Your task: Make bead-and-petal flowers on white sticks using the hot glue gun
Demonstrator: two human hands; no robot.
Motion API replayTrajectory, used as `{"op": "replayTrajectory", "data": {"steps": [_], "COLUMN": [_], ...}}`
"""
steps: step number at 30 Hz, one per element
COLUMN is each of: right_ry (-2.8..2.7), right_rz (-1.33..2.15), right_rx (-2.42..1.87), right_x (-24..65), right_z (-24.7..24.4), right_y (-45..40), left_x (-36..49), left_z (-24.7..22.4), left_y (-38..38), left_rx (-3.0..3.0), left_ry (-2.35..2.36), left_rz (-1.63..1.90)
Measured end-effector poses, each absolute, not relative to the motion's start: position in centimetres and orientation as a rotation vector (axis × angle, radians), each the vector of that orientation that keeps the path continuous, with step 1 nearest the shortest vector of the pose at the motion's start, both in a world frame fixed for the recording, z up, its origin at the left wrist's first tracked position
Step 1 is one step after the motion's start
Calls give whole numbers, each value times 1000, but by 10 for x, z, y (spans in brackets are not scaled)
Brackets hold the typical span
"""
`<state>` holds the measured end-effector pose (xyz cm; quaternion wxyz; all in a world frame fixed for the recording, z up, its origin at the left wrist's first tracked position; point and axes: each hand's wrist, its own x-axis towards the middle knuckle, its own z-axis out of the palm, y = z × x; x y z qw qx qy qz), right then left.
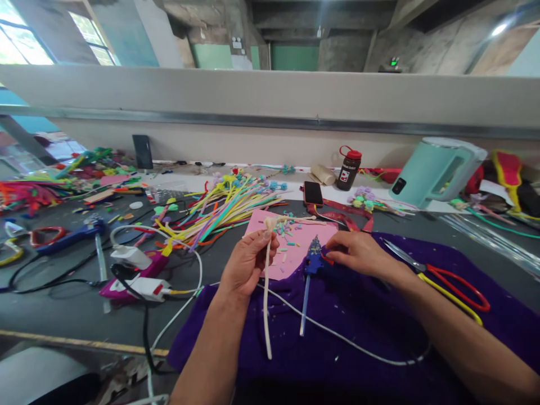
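My left hand [251, 259] pinches a cream pipe cleaner [266, 315] near its top, where it is bent into a small shape; its long stem hangs down. My right hand [350, 253] is at the blue glue gun [314, 261], its curled fingers at a small red part on the gun's side. A clear glue stick [304, 306] sticks out of the gun toward me. Under the gun and my arms lies a dark purple cloth [358, 326]. Behind my hands a pink sheet [280, 267] holds small coloured cut pieces.
Red and yellow scissors [453, 287] lie at the right. A bundle of coloured pipe cleaners [228, 211] spreads behind my left hand. At the left are a magenta power strip [139, 275] with cables and another glue gun [70, 239]. A phone [313, 193], a bottle [349, 169] and a kettle [434, 171] stand behind.
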<state>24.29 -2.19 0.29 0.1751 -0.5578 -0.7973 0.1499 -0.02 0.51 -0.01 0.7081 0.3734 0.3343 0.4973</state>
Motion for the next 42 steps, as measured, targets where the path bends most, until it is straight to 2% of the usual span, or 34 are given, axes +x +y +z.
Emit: {"op": "replayTrajectory", "data": {"steps": [6,12,19,25,28,42], "right_ry": [-2572,-2543,-2305,-1720,-1447,-1516], "right_rz": [78,-31,358,985,1187,1240], "right_rx": [-1757,-1859,-1759,-1297,-1124,-913], "right_x": [227,220,233,243,233,209], "right_z": [-7,-25,-15,-8,-8,0], "right_y": [-36,-37,-27,-31,-40,-69], "left_x": [1,0,-2,-2,-1,4], "left_z": [-2,-2,-1,-4,-5,-11], "left_y": [4,2,2,4,4,4], "left_rx": [857,851,805,774,792,831], "left_ry": [722,736,732,704,705,687], "left_rz": [1088,1075,1084,1110,1114,1087]}}
